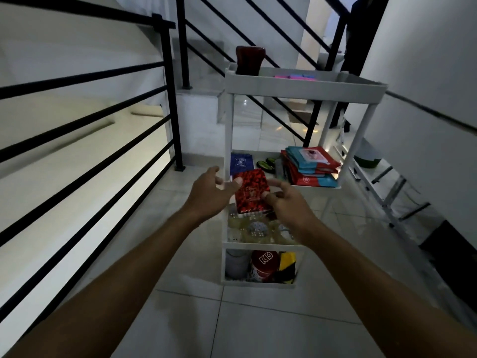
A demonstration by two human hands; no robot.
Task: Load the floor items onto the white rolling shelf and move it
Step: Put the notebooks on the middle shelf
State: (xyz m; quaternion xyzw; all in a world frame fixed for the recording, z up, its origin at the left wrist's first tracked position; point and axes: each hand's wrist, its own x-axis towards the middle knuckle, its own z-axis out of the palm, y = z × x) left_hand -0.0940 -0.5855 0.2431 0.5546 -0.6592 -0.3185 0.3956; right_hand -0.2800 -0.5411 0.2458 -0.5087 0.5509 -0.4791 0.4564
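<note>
**A:** Between the black railing (165, 120) on the left and a folded ladder (387, 187) on the right, the white rolling shelf (304, 86) stands on the tiled floor (245, 324), with open tile on the near side.

**B:** Can't read the bottom tiers well, just a red "KD" tin (264, 264) and dim clutter.

**A:** Yep. The red patterned packet (251, 193) hangs over the middle tier's front edge, beside stacked red-and-teal packets (309, 164). Left hand (210, 189) thumb and right hand (284, 200) fingers pinch its sides, so both grips hold it.
</note>
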